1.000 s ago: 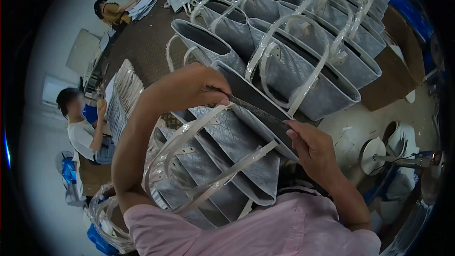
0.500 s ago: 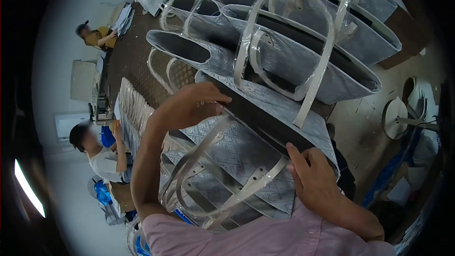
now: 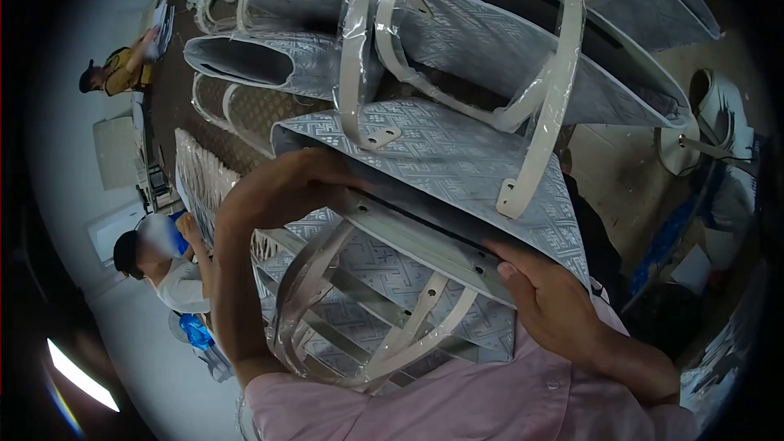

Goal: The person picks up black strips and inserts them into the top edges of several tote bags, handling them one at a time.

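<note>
A grey patterned tote bag (image 3: pixel 441 151) with plastic-wrapped cream handles lies across the middle, its dark mouth facing me. My left hand (image 3: pixel 306 184) is bent over the left part of the near rim, fingers reaching inside the mouth. My right hand (image 3: pixel 543 294) grips the right part of the same rim, thumb outside and fingers inside. Between the hands the pale inner edge of the rim shows, with small dark rivets. Below it, a wrapped handle (image 3: pixel 314 278) loops down over more grey patterned bag panels near my body.
More grey tote bags (image 3: pixel 490 41) stand in rows beyond. A stack of wrapped strips (image 3: pixel 204 171) lies at the left. One person (image 3: pixel 184 286) in a light shirt sits at the lower left, another (image 3: pixel 122 69) in yellow further back. A white roll (image 3: pixel 682 147) stands at the right.
The view has shifted closer to the bag. Its near rim is now folded outward, showing the pale edge and rivets, and my left hand reaches deeper over it.
</note>
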Tool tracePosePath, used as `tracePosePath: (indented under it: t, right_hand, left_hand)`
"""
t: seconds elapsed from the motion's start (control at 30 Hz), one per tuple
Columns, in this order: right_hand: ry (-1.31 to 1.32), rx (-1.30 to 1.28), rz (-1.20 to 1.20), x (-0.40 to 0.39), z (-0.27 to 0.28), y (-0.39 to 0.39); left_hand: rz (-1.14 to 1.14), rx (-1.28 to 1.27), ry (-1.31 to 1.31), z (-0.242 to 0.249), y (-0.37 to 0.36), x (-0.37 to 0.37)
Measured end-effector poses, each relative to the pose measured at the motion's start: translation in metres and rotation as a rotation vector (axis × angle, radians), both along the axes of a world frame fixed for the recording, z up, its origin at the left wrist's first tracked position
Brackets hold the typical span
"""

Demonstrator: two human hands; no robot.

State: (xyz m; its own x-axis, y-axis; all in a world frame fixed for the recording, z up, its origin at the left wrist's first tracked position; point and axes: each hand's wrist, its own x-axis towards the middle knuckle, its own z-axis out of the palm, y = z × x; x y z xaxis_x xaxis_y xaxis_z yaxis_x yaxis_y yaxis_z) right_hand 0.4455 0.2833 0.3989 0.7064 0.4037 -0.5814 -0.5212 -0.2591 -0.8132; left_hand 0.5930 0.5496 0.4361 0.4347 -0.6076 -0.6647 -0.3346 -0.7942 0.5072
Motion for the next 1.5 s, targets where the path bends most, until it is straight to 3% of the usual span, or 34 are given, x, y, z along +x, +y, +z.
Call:
tracePosePath:
  t: [0.03,0.1,0.23,0.37,0.57,0.83,0.9,1.27,1.5]
  right_hand:
    - [0.012,-0.018,0.000,-0.001,-0.002,0.000]
    - [-0.144,0.038,-0.031,-0.007,-0.010,0.002]
    - [-0.030,-0.001,0.023,-0.004,-0.006,0.002]
    - [-0.189,-0.023,-0.017,-0.008,-0.010,0.002]
    - [-0.158,0.032,0.000,-0.001,-0.010,-0.002]
    - [-0.110,-0.047,-0.001,-0.001,-0.009,0.000]
    - [-0.209,-0.013,-0.044,-0.003,-0.013,-0.001]
    - [-0.145,-0.030,-0.013,0.001,-0.008,-0.001]
    - [-0.209,-0.046,0.069,0.000,-0.010,-0.003]
  left_hand:
    - [0.112,0.085,0.054,0.004,-0.009,0.000]
    - [0.099,0.064,0.071,-0.005,-0.005,0.000]
    - [0.114,0.117,0.140,-0.009,-0.008,0.004]
    - [0.191,0.149,0.209,-0.011,-0.004,0.007]
    - [0.124,0.176,0.216,-0.013,-0.008,0.010]
    - [-0.009,0.020,0.211,-0.020,0.007,0.015]
    - [-0.019,-0.005,0.222,-0.023,0.010,0.016]
    - [-0.030,0.108,0.214,-0.013,0.003,0.018]
    - [-0.088,-0.002,0.267,-0.014,0.008,0.016]
